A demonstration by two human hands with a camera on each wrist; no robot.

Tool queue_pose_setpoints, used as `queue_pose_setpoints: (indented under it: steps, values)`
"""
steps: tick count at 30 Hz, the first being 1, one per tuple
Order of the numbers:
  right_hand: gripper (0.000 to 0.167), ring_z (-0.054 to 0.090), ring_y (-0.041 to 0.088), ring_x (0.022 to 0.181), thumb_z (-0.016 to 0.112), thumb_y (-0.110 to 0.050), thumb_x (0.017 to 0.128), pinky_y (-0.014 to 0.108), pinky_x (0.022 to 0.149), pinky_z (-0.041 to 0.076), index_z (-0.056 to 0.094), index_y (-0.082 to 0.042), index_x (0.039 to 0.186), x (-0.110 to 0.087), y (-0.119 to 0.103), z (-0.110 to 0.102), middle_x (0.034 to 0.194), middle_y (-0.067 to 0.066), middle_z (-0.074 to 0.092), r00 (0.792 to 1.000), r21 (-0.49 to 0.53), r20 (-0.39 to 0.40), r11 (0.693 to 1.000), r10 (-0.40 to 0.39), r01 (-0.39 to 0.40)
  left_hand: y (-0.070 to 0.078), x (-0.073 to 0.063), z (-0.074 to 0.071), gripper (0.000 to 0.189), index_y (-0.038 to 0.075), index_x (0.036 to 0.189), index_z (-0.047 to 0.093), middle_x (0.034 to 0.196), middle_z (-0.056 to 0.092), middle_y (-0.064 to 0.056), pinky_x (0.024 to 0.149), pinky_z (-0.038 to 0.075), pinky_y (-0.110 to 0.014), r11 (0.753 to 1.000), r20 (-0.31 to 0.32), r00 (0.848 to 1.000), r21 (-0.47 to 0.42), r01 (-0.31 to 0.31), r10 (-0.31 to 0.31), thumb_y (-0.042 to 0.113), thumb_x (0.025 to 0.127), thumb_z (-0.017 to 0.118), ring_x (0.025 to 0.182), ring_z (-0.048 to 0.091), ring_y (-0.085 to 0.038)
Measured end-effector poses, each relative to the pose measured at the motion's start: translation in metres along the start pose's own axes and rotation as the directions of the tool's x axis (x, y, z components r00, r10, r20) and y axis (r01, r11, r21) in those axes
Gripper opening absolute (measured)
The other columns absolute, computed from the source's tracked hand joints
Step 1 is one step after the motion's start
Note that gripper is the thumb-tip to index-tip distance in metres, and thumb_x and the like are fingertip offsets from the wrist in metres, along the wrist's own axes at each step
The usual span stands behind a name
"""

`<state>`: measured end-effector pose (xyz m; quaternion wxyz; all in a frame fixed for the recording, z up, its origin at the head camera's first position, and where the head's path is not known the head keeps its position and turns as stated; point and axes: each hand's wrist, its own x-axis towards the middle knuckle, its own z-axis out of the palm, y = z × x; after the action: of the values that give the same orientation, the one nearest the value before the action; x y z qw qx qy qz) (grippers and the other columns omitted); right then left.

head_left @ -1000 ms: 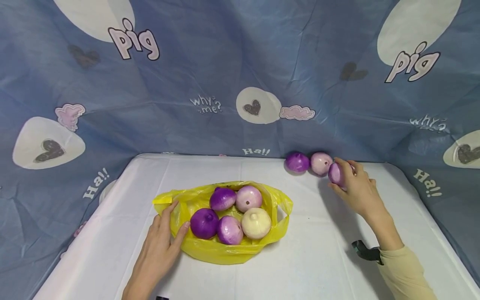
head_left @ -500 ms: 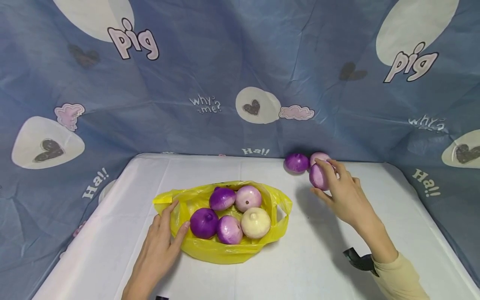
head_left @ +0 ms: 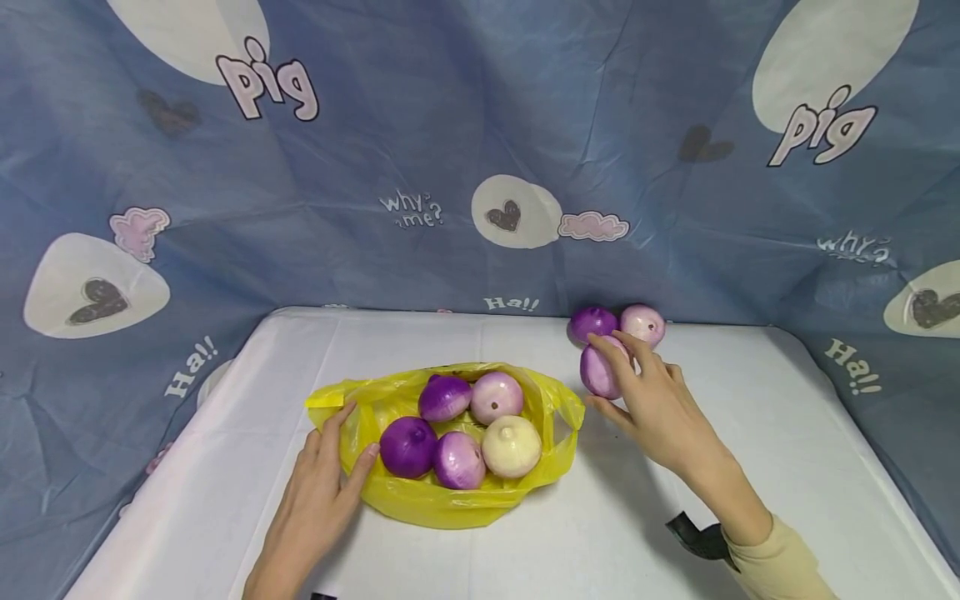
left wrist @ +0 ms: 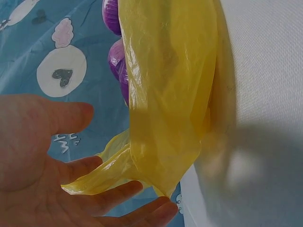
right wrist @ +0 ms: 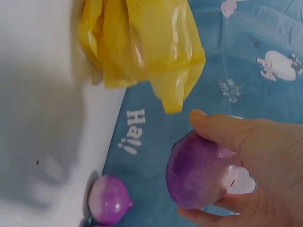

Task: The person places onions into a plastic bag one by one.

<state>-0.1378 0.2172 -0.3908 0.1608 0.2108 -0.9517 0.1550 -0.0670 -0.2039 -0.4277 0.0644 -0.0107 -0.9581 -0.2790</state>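
Observation:
My right hand [head_left: 663, 412] grips a purple-and-white onion [head_left: 600, 369] between thumb and fingers, raised above the table to the right of a yellow plastic bag [head_left: 480, 508]. The same onion [right wrist: 199, 175] fills much of the grip in the right wrist view. Several onions, purple, pinkish and one cream-white onion [head_left: 512, 447], lie in the bag's wide mouth. At the bag's left end is my left hand [head_left: 318, 492], its fingers extended along the edge. In the left wrist view, a loose yellow flap [left wrist: 102, 175] of the bag lies among those fingers.
Near the table's back edge sit a dark purple onion [head_left: 591, 323] and a pale pink onion [head_left: 645, 323], side by side. A white cloth covers the table [head_left: 420, 333]. Behind it hangs a blue printed curtain [head_left: 360, 267].
My right hand has lifted the onion from the right end of the back row and carried it left towards the bag. The left hand and the bag stay in place.

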Motion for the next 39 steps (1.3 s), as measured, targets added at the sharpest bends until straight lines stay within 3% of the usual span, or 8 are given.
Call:
queue_pose_setpoints:
  steps: [13,22,33,39]
  values:
    - [0.083,0.067,0.045,0.126,0.085,-0.038,0.093,0.055,0.095,0.047,0.041,-0.026,0.162,0.003,-0.029,0.004,0.156,0.020,0.050,0.996,0.003,0.001,0.996,-0.090,0.090,0.002,0.000,-0.002,0.068,0.011,0.167,0.035,0.126,0.062,-0.027,0.075,0.048,-0.040,1.000,-0.005,1.000,0.004,-0.002,0.002,0.039,0.110,0.061,0.099,0.061,-0.031]
    - [0.081,0.059,0.037,0.142,0.081,-0.040,0.097,0.059,0.107,0.048,0.038,-0.024,0.164,0.005,-0.048,0.009,0.160,0.019,0.048,0.987,0.032,0.026,0.987,-0.159,0.158,0.002,-0.001,-0.003,0.067,0.010,0.166,0.035,0.127,0.062,-0.027,0.076,0.049,-0.041,1.000,-0.006,1.000,0.005,-0.002,0.002,0.039,0.111,0.061,0.100,0.061,-0.032]
    - [0.081,0.059,0.033,0.142,0.074,-0.048,0.100,0.056,0.104,0.051,0.035,-0.027,0.167,0.013,-0.068,0.018,0.162,0.016,0.048,0.972,0.074,0.075,0.974,-0.221,0.216,0.001,-0.001,-0.001,0.068,0.011,0.166,0.036,0.125,0.062,-0.026,0.076,0.047,-0.039,1.000,-0.011,1.000,-0.002,-0.008,0.008,0.039,0.110,0.061,0.099,0.059,-0.030]
    - [0.083,0.061,0.033,0.140,0.075,-0.047,0.099,0.054,0.106,0.051,0.034,-0.026,0.168,0.016,-0.079,0.027,0.162,0.015,0.048,0.966,0.099,0.087,0.968,-0.241,0.233,0.000,-0.002,-0.001,0.067,0.011,0.166,0.036,0.131,0.062,-0.027,0.085,0.053,-0.053,1.000,-0.031,0.999,-0.008,-0.018,0.017,0.037,0.110,0.061,0.109,0.063,-0.038]
